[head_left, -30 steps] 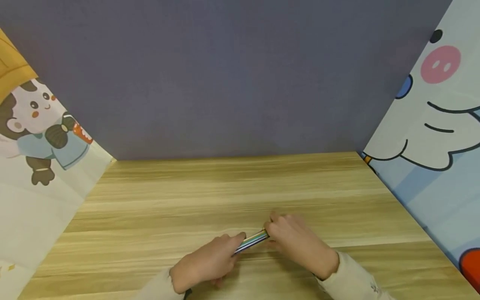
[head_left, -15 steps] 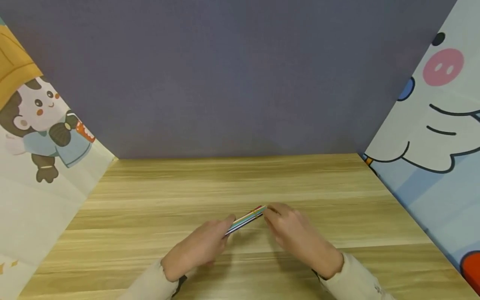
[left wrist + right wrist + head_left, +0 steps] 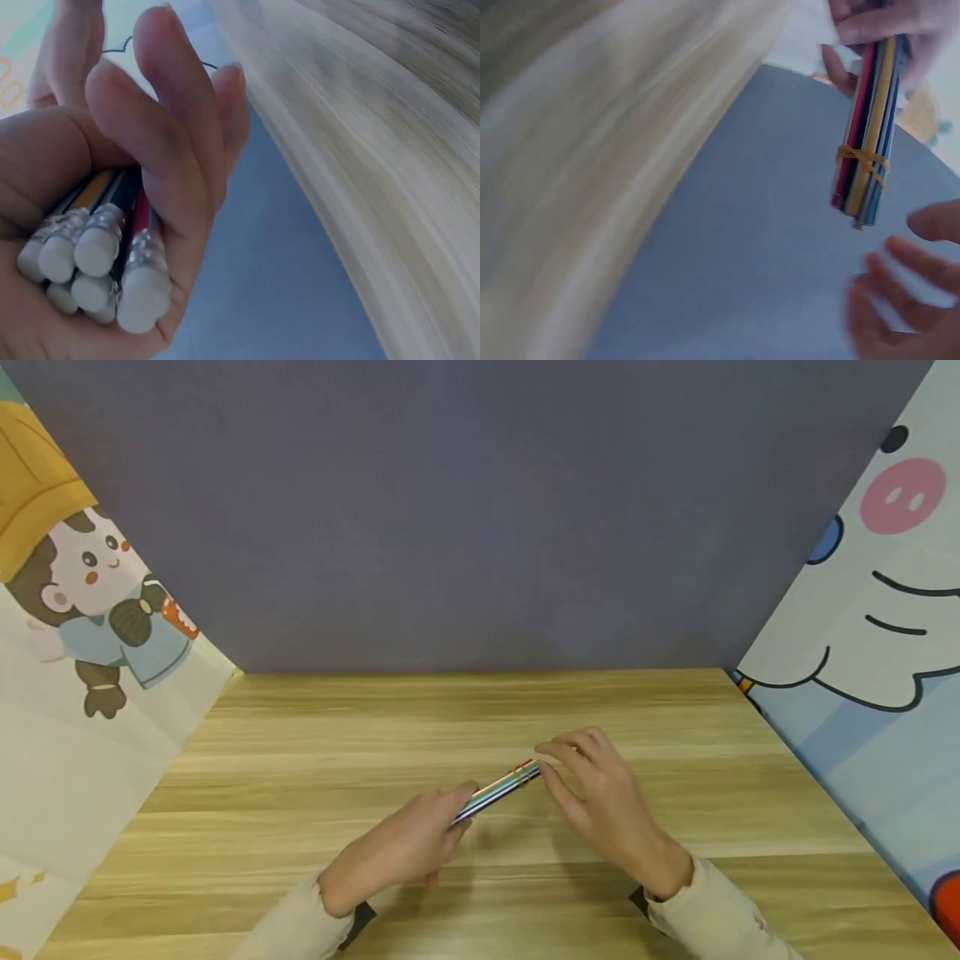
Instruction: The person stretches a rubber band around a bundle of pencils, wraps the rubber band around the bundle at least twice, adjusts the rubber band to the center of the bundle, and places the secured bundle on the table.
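My left hand [image 3: 405,843] grips a bundle of pencils [image 3: 493,795] in several colours, held above the table and slanting up to the right. White eraser ends [image 3: 96,253] show inside the curled palm in the left wrist view. Around the far end of the bundle sits a yellow rubber band [image 3: 864,159], crossed over itself. My right hand [image 3: 611,806] is beside that banded end, its fingers loosely bent and spread. In the right wrist view a gap shows between those fingers and the pencil ends, and they hold nothing.
Beneath both hands lies a wood-grain table [image 3: 360,727]. A grey panel [image 3: 480,527] rises at its back edge. Cartoon-printed walls flank it, a child figure [image 3: 97,585] on the left and a pig-nosed figure [image 3: 900,610] on the right.
The right hand has gone from clasping the far end of the bundle to standing off it with fingers spread, exposing the rubber band. Both hands and the pencils have moved up and away.
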The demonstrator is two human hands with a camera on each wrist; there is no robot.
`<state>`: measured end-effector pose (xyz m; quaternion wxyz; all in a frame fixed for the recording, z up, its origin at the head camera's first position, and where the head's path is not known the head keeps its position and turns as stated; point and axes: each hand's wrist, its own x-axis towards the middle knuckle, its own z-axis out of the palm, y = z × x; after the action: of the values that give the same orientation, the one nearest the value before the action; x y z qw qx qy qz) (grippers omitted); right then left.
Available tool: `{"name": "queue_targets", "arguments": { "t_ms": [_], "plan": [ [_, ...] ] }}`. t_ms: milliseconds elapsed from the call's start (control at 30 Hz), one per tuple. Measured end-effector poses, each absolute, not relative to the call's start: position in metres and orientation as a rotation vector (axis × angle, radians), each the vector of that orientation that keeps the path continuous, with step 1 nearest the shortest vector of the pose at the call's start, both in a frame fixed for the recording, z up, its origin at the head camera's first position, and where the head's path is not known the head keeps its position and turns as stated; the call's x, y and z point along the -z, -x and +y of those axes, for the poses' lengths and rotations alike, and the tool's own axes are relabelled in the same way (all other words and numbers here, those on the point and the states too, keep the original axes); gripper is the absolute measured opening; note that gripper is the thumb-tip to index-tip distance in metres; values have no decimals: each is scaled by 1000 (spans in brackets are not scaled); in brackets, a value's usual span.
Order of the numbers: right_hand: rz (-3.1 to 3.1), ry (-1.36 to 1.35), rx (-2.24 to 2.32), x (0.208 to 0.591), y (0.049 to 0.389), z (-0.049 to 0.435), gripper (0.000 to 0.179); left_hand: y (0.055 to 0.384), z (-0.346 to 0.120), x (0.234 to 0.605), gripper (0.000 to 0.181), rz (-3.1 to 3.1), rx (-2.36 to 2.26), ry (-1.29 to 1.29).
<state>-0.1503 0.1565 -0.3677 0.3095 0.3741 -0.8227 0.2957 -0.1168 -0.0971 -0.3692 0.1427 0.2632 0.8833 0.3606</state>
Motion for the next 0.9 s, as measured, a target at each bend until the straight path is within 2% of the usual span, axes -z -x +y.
{"name": "queue_targets", "arguments": {
  "t_ms": [67,167,300,467,600,700,900],
  "plan": [
    [-2362,-986,-986,369,153,159,25,118,-97,369,8,2513,-1043,-794],
    [-2577,-1108,-1573,375,162,166,27,119,-98,369,9,2460,-1047,-861],
    [-2575,-1209,-2171,380,173,175,30,123,-104,365,13,2316,-1153,-815],
    [-2466,-1016,-2266,370,174,178,31,145,-122,359,38,1974,-1548,-701],
    [-2378,-811,-2303,365,172,177,33,159,-130,363,32,1765,-1958,-630],
    [-2390,-744,-2292,364,169,174,35,161,-128,367,33,1673,-2200,-547],
    [-2455,-844,-2258,366,165,169,35,157,-116,369,39,1603,-2388,-435]
  ]
}}
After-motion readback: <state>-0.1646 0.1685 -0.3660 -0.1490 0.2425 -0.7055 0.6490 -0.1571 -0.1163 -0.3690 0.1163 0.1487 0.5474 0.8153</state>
